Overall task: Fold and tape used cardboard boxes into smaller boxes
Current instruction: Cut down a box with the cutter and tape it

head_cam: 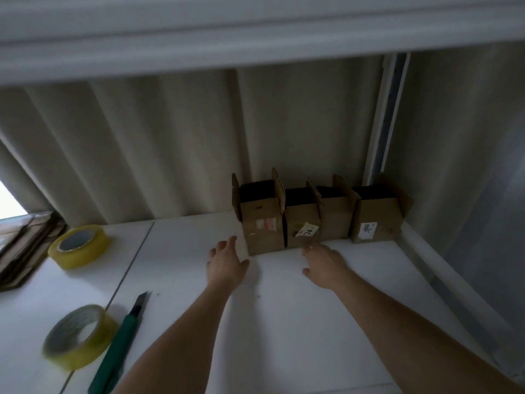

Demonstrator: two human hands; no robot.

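Two rolls of yellow tape sit at the near left of the white table point(312, 322): one roll point(79, 339) closest to the person, a green utility knife point(119, 345) just beside it with its blade pointing away, and a second roll point(79, 245) farther back near a stack of flat cardboard point(25, 248). Both bare arms reach forward over the table. Left hand point(225, 264) has its fingers spread and relaxed, holding nothing; right hand point(326, 265) likewise lies released, fingers straight. Beyond the fingertips, four small boxes point(318, 220) stand upright in a row along the corrugated wall point(170, 143), touching side to side, top flaps open. The row's long axis runs left to right, across the line of reach. The leftmost box point(264, 226) is just ahead and right of the left hand; the second box point(302, 226) is just ahead and left of the right hand. Whether fingertips touch cardboard cannot be told. Judgement: the hands bracket these two boxes, left nearer the end one.
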